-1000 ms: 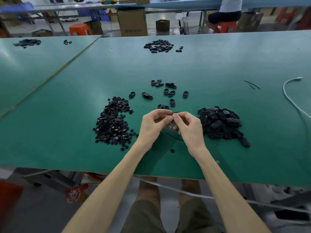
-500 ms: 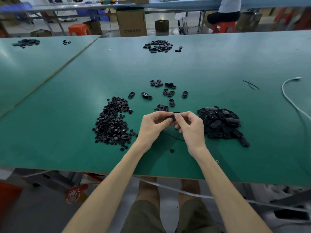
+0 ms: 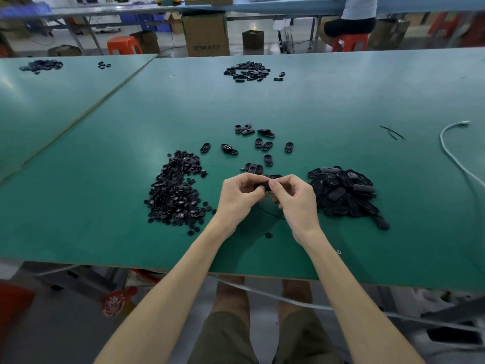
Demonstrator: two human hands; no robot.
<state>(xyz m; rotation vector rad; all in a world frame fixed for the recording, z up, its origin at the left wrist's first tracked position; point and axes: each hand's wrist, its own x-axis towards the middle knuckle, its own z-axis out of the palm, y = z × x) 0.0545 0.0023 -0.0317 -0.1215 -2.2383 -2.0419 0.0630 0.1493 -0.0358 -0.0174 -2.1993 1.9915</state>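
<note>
1. Both hands on it: your left hand (image 3: 240,198) and right hand (image 3: 295,200) pinch one black oval piece (image 3: 265,185) between fingertips, held just above the green table (image 3: 105,206), near its front middle
2. Just left, the heap of small round parts (image 3: 175,190) sits large; just right, the pile of oval shells (image 3: 341,191) too
3. Beyond your knuckles, roughly a dozen loose ovals (image 3: 262,145) lie spread out, and I'd judge those finished
4. Early days, then: plenty left in both piles
</note>
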